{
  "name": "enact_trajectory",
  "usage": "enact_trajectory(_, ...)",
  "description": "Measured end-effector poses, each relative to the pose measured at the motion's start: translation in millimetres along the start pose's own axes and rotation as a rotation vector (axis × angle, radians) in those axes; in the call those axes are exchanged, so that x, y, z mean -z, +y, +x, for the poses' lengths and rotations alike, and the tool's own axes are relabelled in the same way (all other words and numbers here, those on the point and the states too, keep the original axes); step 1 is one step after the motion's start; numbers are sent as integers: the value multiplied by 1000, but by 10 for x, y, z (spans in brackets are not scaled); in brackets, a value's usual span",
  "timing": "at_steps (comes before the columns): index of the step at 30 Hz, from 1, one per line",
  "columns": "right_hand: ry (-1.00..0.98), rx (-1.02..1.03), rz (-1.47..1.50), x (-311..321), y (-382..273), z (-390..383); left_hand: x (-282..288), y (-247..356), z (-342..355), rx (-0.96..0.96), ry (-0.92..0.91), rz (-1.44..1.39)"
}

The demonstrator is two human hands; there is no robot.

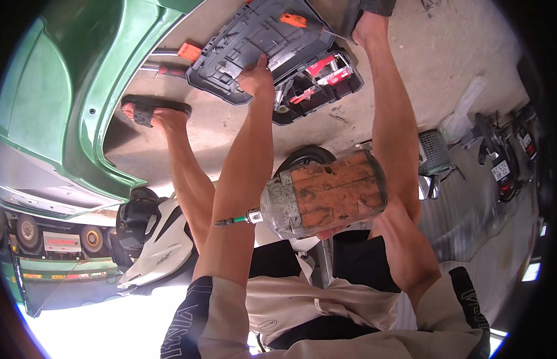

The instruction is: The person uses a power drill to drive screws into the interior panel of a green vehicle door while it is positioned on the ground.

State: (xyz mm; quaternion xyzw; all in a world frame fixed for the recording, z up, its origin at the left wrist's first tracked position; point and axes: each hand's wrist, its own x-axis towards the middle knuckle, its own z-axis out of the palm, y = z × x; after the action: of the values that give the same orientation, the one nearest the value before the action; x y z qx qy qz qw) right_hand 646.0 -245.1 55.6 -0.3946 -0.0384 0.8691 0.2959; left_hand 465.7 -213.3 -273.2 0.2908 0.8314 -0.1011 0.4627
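Note:
My left hand (255,78) reaches over the open lid of a dark grey plastic tool case (230,39). One finger is stretched out along the inner face of the lid, and I see nothing held in that hand. Close to my body, my right hand (330,232) is closed on a worn orange and grey impact driver (338,194). Most of that hand is hidden behind the tool; only some fingers show under it. A dark bit with a green band (232,221) sticks out of the driver's nose, to the left.
Red-and-white packets (329,69) lie in the case's lower half. An orange-handled screwdriver (294,21) rests across the lid. Other handled tools (187,52) lie left of it. A green vehicle panel (81,90) curves along the left. Motorbikes (500,158) stand right; a white scooter (162,248) stands left.

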Motion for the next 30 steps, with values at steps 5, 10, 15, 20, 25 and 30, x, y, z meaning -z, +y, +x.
enact_trajectory(5, 63, -29, -69, 130, 5, -175, -323, 321, -501, 121, 36, 44)
enact_trajectory(10, 48, 55, -154, 88, -138, -15, -112, 108, -129, 202, 32, -444)
enact_trajectory(15, 160, -182, 132, -6, -293, -114, 675, 419, -527, 239, -370, -718)
enact_trajectory(20, 394, 74, -48, -202, -690, 211, 2114, 1309, -1137, 229, -988, -1405)
enact_trajectory(25, 265, 58, 2, -736, -1152, 796, 3181, 1739, -1415, 58, -1058, -1611)
enact_trajectory(30, 279, 186, -209, -1475, -1495, 1335, 3805, 1669, -1303, -54, -926, -1760)
